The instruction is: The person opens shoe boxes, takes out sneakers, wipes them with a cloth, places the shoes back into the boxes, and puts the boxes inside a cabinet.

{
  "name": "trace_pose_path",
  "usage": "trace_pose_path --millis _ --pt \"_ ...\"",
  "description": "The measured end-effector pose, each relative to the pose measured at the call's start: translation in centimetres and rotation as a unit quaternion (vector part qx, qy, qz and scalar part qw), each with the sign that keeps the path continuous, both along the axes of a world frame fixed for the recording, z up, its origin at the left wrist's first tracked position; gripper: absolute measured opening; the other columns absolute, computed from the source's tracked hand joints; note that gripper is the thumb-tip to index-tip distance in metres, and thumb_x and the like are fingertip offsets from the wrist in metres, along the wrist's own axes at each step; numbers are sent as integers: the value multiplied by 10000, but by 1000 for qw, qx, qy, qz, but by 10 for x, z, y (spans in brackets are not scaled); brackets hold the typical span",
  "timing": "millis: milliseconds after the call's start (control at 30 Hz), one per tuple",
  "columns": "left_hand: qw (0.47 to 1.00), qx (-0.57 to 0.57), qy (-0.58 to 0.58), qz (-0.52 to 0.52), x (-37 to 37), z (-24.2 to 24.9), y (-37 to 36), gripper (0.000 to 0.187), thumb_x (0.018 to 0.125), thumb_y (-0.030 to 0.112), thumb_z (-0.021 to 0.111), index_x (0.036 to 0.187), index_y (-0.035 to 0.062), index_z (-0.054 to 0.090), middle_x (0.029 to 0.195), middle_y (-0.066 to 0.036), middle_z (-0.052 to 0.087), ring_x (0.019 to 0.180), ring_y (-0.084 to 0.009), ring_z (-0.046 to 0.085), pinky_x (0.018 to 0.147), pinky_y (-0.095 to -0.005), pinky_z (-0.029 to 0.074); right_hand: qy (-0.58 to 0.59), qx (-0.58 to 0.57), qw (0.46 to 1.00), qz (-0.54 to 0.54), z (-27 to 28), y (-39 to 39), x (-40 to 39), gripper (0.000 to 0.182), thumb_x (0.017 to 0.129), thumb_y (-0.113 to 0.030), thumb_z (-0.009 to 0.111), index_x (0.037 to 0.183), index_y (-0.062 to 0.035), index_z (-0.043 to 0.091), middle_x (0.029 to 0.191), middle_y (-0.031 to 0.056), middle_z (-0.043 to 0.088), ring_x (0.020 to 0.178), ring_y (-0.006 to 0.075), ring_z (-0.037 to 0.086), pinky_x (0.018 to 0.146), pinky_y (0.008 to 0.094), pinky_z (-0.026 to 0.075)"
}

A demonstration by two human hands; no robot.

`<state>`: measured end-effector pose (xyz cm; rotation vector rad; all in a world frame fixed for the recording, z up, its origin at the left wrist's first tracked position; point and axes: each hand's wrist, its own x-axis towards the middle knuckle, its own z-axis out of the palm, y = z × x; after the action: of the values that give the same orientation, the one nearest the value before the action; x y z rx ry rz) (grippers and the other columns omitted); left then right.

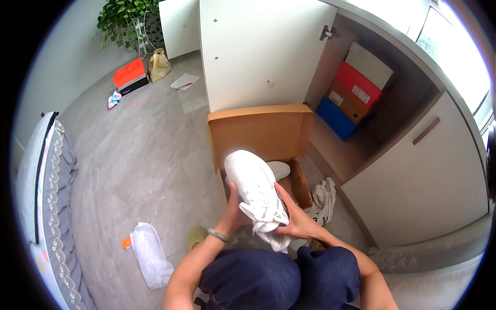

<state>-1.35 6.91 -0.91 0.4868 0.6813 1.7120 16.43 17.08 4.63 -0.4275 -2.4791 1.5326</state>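
Note:
A white lace-up sneaker is held up over an open brown shoebox, toe pointing away from me. My left hand grips its left side, and my right hand wraps round its right side near the heel. Inside the shoebox, partly hidden behind the held one, lies another white shoe. The box lid stands raised at the back. A crumpled whitish cloth bag with dark print lies against the box's right side.
An open cabinet at right holds stacked shoeboxes; its white door stands wide behind the box. A white bag lies on the floor at left. An orange-and-black box, a yellowish bag and paper are farther back.

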Motion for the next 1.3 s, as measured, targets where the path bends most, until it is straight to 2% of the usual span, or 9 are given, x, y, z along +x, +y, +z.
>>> trace_pose_path --millis 300,467,533,600,700,933,1033,1167,1300 --pt "999 45 -7 6 15 22 -2 843 950 679 278 1466 13 288 1423 -135 455 1290 -252 478 1081 -397 391 119 -90 981 -125 9 -15 6 870 749 6 731 1481 -66 267 1364 156 465 1267 226 472 1088 344 344" --pt "996 58 66 -19 31 20 0 830 945 689 267 1485 59 284 1434 -105 456 1304 -226 464 1080 -390 389 184 -143 960 -159 6 -16 7 828 761 53 674 1471 -61 263 1348 135 468 1281 219 447 1088 345 335" --pt "998 20 61 -27 37 36 -7 839 941 699 257 1481 59 297 1434 -108 457 1293 -225 475 1078 -377 394 160 -191 957 -147 9 -14 10 750 824 -27 653 1461 -52 259 1362 127 442 1311 217 404 1101 351 307" --pt "996 -20 -1 -86 32 23 -6 773 980 636 275 1459 32 333 1422 -126 462 1280 -228 483 1084 -353 382 40 -197 973 -110 9 -13 12 681 963 -417 538 1447 -27 259 1393 146 394 1314 242 382 1100 352 281" --pt "997 -25 -40 -67 28 8 1 714 994 609 285 1405 43 426 1332 -126 544 1184 -216 561 1024 -339 445 -57 -248 961 -107 19 -14 11 798 965 -619 382 1456 -6 240 1362 187 401 1239 255 439 994 371 403" --pt "998 -52 17 -5 18 2 8 653 1025 551 233 1383 48 446 1283 -107 570 1137 -211 587 994 -352 469 -4 -257 955 -146 5 10 8 464 1017 -383 453 1270 -1 524 983 77 615 857 174 598 794 320 480" --pt "996 -54 -66 -13 16 10 13 717 1002 603 235 1399 39 429 1328 -119 547 1187 -232 559 1031 -371 440 183 43 960 -207 23 14 12 164 929 -123 591 973 3 686 950 96 645 867 207 605 762 326 473" --pt "996 -54 -65 30 14 -18 19 729 1002 589 285 1386 -16 422 1334 -151 542 1192 -240 556 1043 -364 426 115 52 991 -52 32 7 5 241 949 -37 492 1121 24 649 1206 181 611 1099 311 600 935 362 466" --pt "993 -67 31 87 13 -36 18 667 1017 508 379 1382 -49 408 1353 -142 516 1220 -216 519 1063 -347 385 33 -3 997 -72 13 15 -1 301 953 -35 445 1230 52 524 1172 245 573 1092 392 565 948 365 445"
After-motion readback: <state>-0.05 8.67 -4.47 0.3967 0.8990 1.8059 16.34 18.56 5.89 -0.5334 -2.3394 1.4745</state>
